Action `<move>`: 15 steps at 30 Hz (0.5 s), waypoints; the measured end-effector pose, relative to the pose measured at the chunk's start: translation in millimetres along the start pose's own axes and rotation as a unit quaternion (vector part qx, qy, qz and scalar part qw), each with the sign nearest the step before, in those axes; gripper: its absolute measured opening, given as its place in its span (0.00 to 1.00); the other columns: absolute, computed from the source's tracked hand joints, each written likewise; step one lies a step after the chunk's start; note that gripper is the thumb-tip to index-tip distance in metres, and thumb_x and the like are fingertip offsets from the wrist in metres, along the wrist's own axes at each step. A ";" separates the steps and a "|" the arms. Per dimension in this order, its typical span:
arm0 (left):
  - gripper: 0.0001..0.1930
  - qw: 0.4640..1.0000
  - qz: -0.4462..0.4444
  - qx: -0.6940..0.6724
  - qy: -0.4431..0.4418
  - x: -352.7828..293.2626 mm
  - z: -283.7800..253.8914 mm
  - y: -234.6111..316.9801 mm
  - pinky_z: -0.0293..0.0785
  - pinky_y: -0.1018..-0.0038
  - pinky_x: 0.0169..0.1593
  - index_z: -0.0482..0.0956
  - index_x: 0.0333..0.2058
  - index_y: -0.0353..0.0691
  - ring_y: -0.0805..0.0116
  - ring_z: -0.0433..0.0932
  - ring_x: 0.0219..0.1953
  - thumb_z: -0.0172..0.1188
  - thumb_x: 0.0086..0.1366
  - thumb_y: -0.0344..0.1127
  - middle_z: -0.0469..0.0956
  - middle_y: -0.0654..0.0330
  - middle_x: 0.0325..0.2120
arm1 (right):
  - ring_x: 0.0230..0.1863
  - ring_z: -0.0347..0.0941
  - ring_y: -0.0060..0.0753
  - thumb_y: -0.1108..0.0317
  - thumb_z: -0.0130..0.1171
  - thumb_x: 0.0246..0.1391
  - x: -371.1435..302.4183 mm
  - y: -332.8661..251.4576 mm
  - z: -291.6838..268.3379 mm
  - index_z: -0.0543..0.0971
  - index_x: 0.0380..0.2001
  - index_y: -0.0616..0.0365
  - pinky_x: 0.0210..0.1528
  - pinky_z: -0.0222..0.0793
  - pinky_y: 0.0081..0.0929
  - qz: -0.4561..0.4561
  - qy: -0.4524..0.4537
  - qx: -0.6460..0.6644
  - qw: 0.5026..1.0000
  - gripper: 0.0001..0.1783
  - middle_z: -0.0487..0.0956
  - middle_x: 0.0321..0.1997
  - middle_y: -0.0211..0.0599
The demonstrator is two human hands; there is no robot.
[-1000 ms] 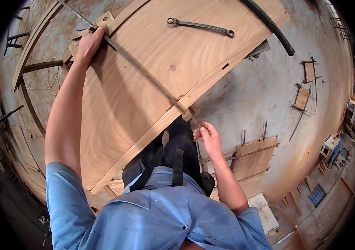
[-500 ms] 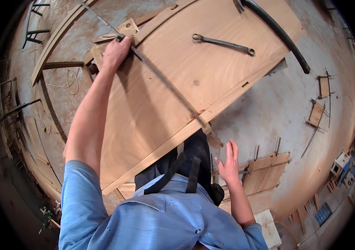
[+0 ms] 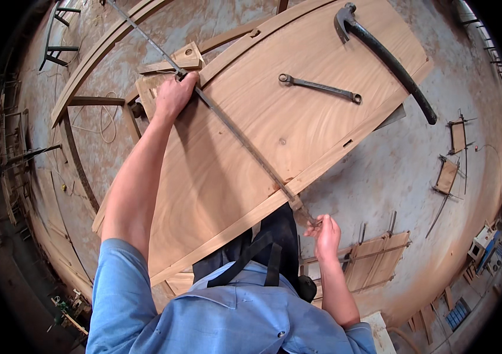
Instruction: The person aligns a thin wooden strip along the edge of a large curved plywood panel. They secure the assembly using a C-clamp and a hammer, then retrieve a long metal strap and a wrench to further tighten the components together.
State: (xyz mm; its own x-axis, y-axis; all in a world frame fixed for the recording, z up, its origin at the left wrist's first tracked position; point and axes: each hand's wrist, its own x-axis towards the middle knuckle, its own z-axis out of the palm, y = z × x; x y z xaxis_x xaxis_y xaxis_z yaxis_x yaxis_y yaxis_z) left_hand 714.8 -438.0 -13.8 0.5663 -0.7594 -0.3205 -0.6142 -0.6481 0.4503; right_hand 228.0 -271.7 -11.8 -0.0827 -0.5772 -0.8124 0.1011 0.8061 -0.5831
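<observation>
A long metal bar clamp [image 3: 242, 143] lies across a pale wooden panel [image 3: 204, 189] in front of me, running from far left to near right. At the panel's far edge my left hand [image 3: 175, 96] is wrapped round the clamp by its far jaw, next to small wood blocks [image 3: 181, 59]. My right hand [image 3: 326, 238] is closed in a pinch on the clamp's screw end, just off the panel's near edge. On the panel rest a double-ended ring wrench [image 3: 320, 89] and a claw hammer [image 3: 388, 62] with a dark curved handle, the handle overhanging the right edge.
A curved wooden frame [image 3: 94, 56] stands beyond my left arm, with a pale cord [image 3: 109, 127] on the floor inside it. To the right are small clamped frames [image 3: 447, 174] and a clamped wooden panel [image 3: 375, 259]. Tools and offcuts [image 3: 490, 251] lie farther right.
My right hand, open beside the clamp's screw end before, has closed on it. My left hand keeps its hold at the far jaw. The whole view has shifted slightly, showing the hammer head.
</observation>
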 end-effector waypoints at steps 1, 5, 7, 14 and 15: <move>0.32 1.000 -0.003 0.000 0.002 -0.2 -0.1 -0.5 0.69 0.57 0.54 0.81 0.39 0.33 0.38 0.76 0.48 0.48 0.56 0.60 0.78 0.34 0.39 | 0.22 0.73 0.31 0.63 0.42 0.68 6.5 -3.8 -0.7 0.73 0.40 0.63 0.23 0.73 0.32 0.078 -0.010 0.036 0.996 0.15 0.77 0.26 0.41; 0.33 1.000 -0.012 -0.002 0.012 -0.6 -0.3 -1.4 0.71 0.56 0.53 0.81 0.38 0.31 0.37 0.77 0.46 0.49 0.55 0.60 0.78 0.32 0.37 | 0.19 0.69 0.31 0.62 0.44 0.67 19.4 -13.0 -4.6 0.72 0.46 0.63 0.19 0.71 0.34 0.229 -0.030 0.059 0.971 0.16 0.76 0.29 0.40; 0.33 1.000 -0.022 -0.010 0.017 0.4 1.6 -3.6 0.70 0.56 0.53 0.81 0.38 0.30 0.37 0.76 0.47 0.49 0.55 0.60 0.77 0.32 0.38 | 0.27 0.74 0.39 0.65 0.48 0.64 14.6 -14.3 -6.9 0.71 0.50 0.63 0.27 0.75 0.38 0.118 0.007 -0.036 0.992 0.16 0.78 0.34 0.44; 0.32 0.998 0.046 0.028 0.023 7.2 12.9 -18.9 0.69 0.55 0.53 0.80 0.36 0.29 0.35 0.75 0.48 0.48 0.57 0.59 0.76 0.30 0.38 | 0.59 0.71 0.54 0.74 0.67 0.43 -3.3 -10.5 -16.9 0.73 0.52 0.62 0.61 0.67 0.40 -0.448 -0.067 -0.533 0.715 0.29 0.77 0.54 0.48; 0.31 0.998 0.048 0.029 0.017 7.4 13.4 -20.3 0.69 0.55 0.53 0.80 0.36 0.30 0.35 0.75 0.47 0.48 0.58 0.58 0.76 0.30 0.38 | 0.58 0.72 0.52 0.74 0.67 0.43 -0.8 -7.9 -18.3 0.74 0.51 0.62 0.60 0.68 0.38 -0.420 -0.074 -0.527 0.735 0.28 0.77 0.54 0.47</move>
State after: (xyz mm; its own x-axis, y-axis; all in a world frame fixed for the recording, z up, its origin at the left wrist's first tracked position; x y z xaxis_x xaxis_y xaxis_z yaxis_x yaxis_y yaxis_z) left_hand 724.1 -431.2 -36.5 0.5213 -0.8165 -0.2482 -0.6968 -0.5751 0.4285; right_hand 209.2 -275.3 -6.4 0.4394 -0.8740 -0.2072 -0.7546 -0.2340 -0.6130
